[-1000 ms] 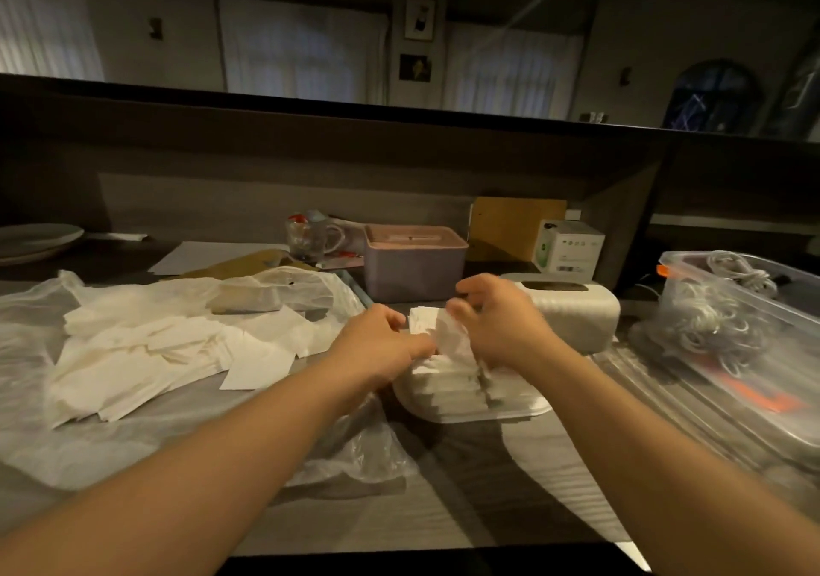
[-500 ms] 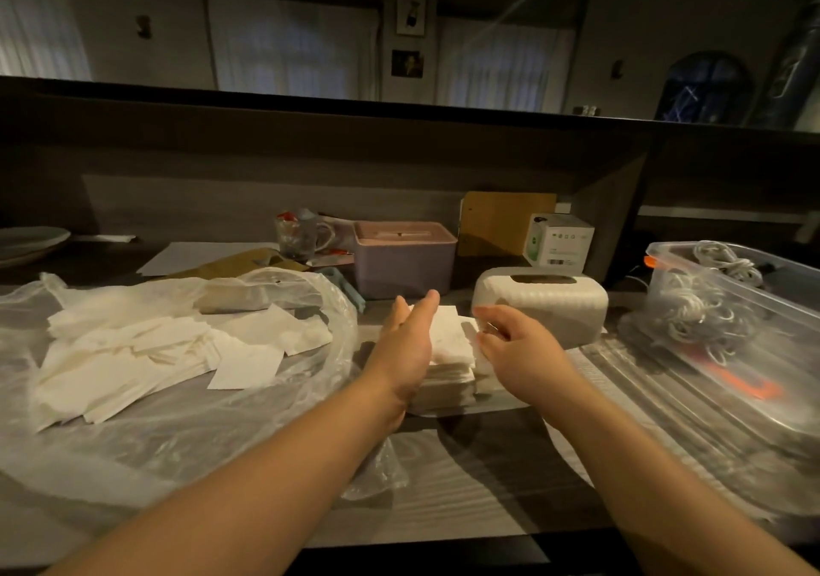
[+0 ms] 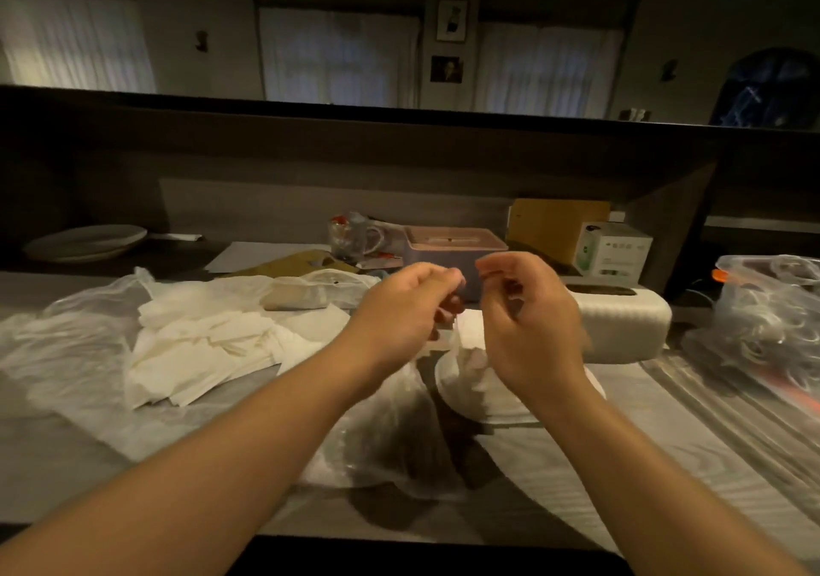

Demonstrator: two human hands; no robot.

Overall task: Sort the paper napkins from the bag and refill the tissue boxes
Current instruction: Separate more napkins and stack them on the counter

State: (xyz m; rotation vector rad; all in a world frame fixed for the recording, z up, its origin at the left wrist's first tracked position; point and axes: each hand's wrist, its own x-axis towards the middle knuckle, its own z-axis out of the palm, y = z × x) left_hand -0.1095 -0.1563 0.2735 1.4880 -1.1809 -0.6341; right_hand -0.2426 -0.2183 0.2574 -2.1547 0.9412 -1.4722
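Note:
Both my hands hover above a stack of white napkins point(image 3: 471, 364) that lies on a flat white tissue-box base point(image 3: 514, 415). My left hand point(image 3: 408, 304) has its fingers curled, and a thin napkin edge seems to hang from its fingertips; blur makes this unsure. My right hand point(image 3: 530, 322) is curled close beside it, and whether it holds anything is unclear. The white tissue-box cover point(image 3: 621, 329) stands just right of the stack. A pink tissue box point(image 3: 452, 242) with its lid on sits behind the hands. Loose napkins point(image 3: 199, 344) lie on a clear plastic bag point(image 3: 66, 344) at left.
A clear plastic container of white cables point(image 3: 772, 309) stands at the right. At the back are a glass mug point(image 3: 350, 238), a cardboard box point(image 3: 554, 224) and a small white box point(image 3: 614, 249). Stacked plates point(image 3: 84, 242) sit far left. A raised dark ledge runs behind.
Half a second ago both hands were flat and open on either side of the stack. They have since risen above it and curled their fingers toward each other.

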